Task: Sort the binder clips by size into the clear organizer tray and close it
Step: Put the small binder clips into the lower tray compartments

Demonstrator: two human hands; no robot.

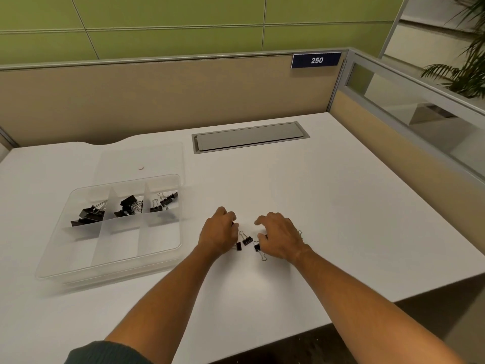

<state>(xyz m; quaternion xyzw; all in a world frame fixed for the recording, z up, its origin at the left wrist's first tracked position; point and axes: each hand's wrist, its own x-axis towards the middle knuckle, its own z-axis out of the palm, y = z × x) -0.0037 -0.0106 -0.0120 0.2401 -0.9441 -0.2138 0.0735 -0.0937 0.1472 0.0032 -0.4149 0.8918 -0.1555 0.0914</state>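
Note:
The clear organizer tray sits at the left of the white desk, with its lid lying flat behind it. Its back row holds large binder clips on the left, medium clips in the middle and small clips on the right. The front compartments look empty. Three small loose clips lie on the desk between my hands. My left hand is curled, palm down, just left of them, and its fingertips hide what they touch. My right hand hovers with fingers spread, its thumb by one clip.
A grey cable hatch is set into the desk at the back. Beige partition walls close the back and right side, with a sign reading 250. The desk's front edge runs diagonally at the lower right.

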